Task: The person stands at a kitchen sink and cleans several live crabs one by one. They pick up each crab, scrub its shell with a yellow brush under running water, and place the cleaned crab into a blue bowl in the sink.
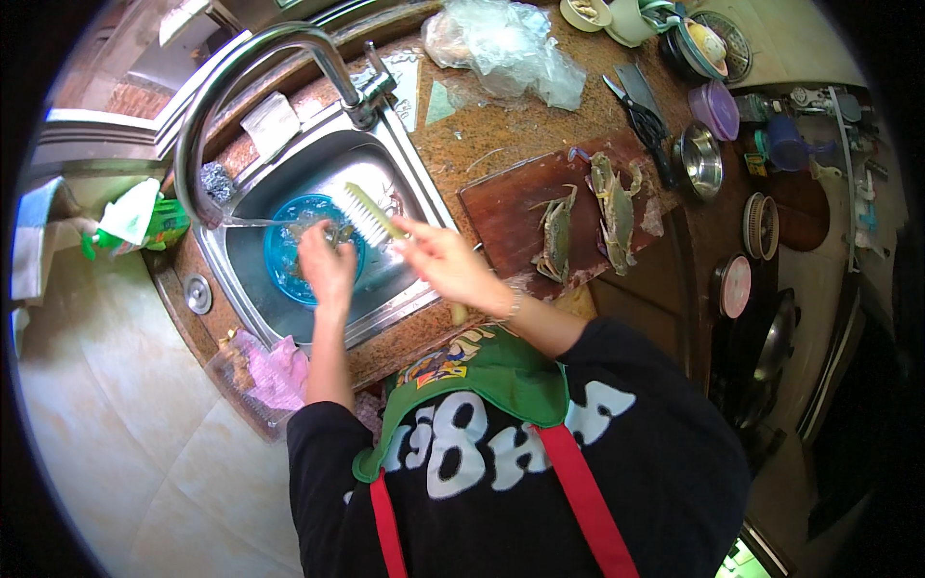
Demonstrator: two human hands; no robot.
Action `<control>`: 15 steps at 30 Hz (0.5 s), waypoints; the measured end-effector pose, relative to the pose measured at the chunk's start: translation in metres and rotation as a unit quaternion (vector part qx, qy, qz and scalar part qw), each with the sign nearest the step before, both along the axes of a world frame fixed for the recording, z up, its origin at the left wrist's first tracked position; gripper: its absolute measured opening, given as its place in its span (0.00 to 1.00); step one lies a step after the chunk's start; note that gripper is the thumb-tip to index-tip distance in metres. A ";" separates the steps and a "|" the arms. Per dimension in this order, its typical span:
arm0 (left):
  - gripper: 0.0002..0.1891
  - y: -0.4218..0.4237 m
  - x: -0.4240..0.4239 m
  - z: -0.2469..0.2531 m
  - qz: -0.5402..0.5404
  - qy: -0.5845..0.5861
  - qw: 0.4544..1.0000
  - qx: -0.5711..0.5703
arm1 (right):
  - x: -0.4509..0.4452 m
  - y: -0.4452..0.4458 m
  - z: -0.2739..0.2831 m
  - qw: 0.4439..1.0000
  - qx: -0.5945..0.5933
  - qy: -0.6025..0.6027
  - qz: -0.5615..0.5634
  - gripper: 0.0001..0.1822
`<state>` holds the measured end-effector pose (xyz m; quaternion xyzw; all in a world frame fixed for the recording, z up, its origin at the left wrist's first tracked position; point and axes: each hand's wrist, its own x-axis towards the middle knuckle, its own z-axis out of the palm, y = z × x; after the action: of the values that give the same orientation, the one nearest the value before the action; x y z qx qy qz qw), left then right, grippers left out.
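Observation:
My left hand [327, 264] is over a blue plastic basin [278, 256] in the stainless steel sink [249, 289], holding what looks like a crab [336, 231], mostly hidden by the hand and partly blurred. Water runs from the curved faucet [271, 32] into the basin. My right hand [441, 256] grips a green scrub brush [372, 209] with white bristles, held over the basin's right side. To the right, two crabs, one smaller [555, 238] and one larger [616, 209], lie on a reddish-brown cutting board [506, 209].
Behind the board are plastic bags [506, 54], a cleaver [639, 90] and black-handled scissors [647, 123]. A steel bowl [699, 160] stands to the right. A steel scrubber [217, 182] is by the sink's left edge; a drain strainer [197, 293] and a pink cloth [278, 372] are nearer.

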<state>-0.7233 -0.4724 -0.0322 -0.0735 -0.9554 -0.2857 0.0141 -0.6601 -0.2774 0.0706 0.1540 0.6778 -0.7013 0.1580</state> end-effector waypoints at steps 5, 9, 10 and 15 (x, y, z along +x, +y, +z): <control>0.19 0.158 0.063 0.081 -0.130 -0.262 0.920 0.261 | 0.023 0.093 0.057 0.988 -0.009 0.030 -0.151 0.25; 0.44 0.245 0.097 0.087 -0.226 -0.183 0.950 0.109 | 0.038 0.155 0.074 0.963 0.026 -0.011 -0.268 0.25; 0.45 0.255 0.097 0.080 -0.229 -0.207 0.946 0.103 | 0.040 0.164 0.071 0.953 0.017 -0.003 -0.301 0.24; 0.45 0.228 0.071 0.075 -0.178 -0.342 0.892 0.236 | 0.048 0.186 0.057 0.951 -0.004 -0.046 -0.305 0.22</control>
<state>-0.6523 -0.2447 0.0430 -0.1347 -0.7764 -0.5080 -0.3479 -0.6122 -0.0912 0.1271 0.3847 0.5875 -0.7112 -0.0315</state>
